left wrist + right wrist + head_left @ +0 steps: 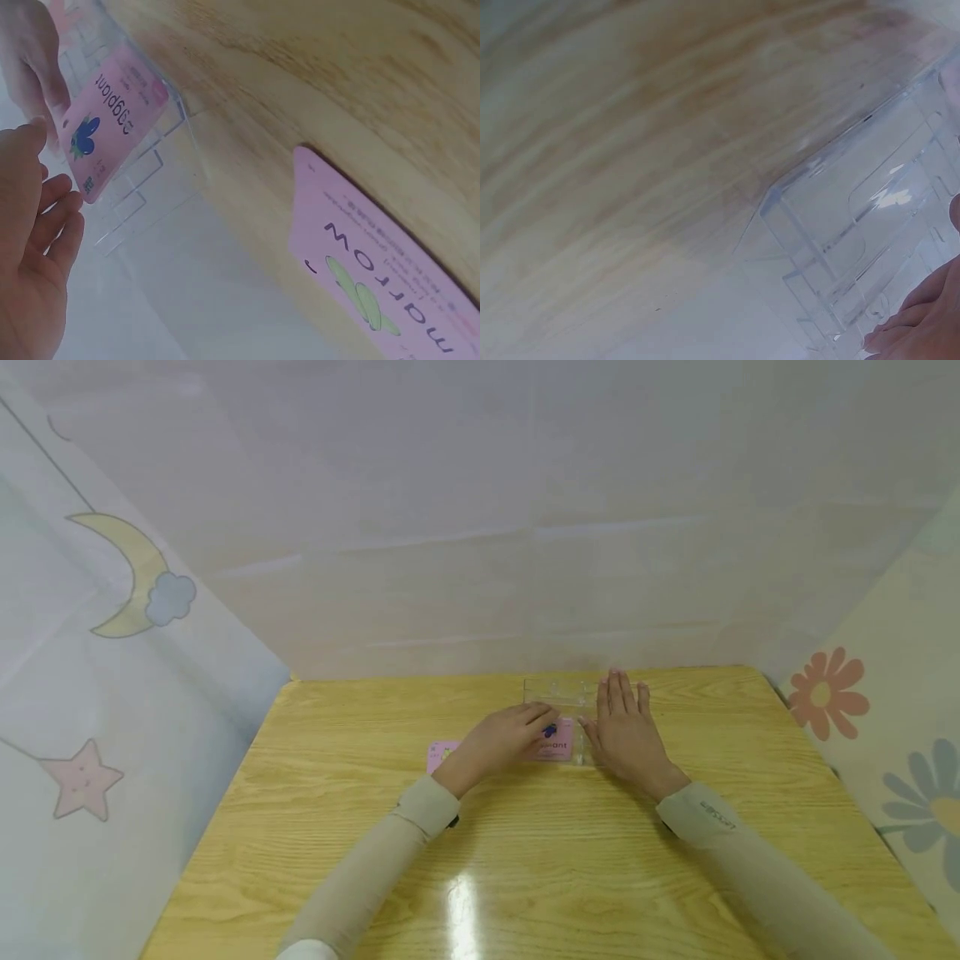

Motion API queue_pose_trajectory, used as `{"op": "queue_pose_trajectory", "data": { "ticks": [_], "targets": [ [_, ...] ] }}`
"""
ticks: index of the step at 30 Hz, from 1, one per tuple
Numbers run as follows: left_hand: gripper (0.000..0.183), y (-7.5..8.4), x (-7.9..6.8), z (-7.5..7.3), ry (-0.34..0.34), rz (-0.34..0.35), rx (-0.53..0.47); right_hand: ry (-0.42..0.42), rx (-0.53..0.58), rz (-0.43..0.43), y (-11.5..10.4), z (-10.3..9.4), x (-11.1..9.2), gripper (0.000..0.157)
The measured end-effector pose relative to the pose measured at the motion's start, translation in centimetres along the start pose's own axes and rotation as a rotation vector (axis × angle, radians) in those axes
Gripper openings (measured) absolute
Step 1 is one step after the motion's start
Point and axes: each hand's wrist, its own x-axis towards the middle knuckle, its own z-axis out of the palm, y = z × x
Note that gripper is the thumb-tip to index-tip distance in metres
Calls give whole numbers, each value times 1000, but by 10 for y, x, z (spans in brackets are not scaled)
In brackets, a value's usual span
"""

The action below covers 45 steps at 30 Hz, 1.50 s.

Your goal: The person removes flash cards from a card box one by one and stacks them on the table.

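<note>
A pink card printed "eggplant" with a purple vegetable sits in a clear plastic holder with several slots. Beside the card's edge is my left hand, its fingers loosely bent and the thumb apart from them; in the left wrist view the fingertips are right at the card's edge. My right hand rests over the right part of the holder, its fingers straight and pointing away from me. The right wrist view catches only the fingers at its lower right corner, against the clear plastic.
Another pink card, marked "marrow", lies on the wooden table left of the holder, partly hidden by the left forearm in the head view. A pale cloth wall rises just behind the holder, with printed side walls left and right.
</note>
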Motion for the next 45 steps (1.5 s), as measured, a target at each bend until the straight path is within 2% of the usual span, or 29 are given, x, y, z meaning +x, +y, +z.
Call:
{"op": "queue_pose_trajectory", "data": {
  "ticks": [7, 14, 25, 33, 38, 45],
  "targets": [
    [52, 3, 4, 5, -42, 17, 109, 22, -2, -7, 1, 0, -2, 79],
    [53, 7, 5, 10, -85, 56, 214, -16, -2, 7, 1, -1, -3, 79],
    [58, 7, 5, 19, -49, 76, 236, -11, -5, -7, 3, 0, -3, 81],
    [57, 8, 4, 17, -75, 72, 278, -26, 7, 2, 2, -1, -2, 81],
    [57, 10, 3, 19, -61, 65, 324, 4, 2, -11, 2, 0, -1, 82],
    [54, 12, 4, 23, -51, 50, 331, 44, -9, -24, 2, 2, -2, 82]
  ]
}}
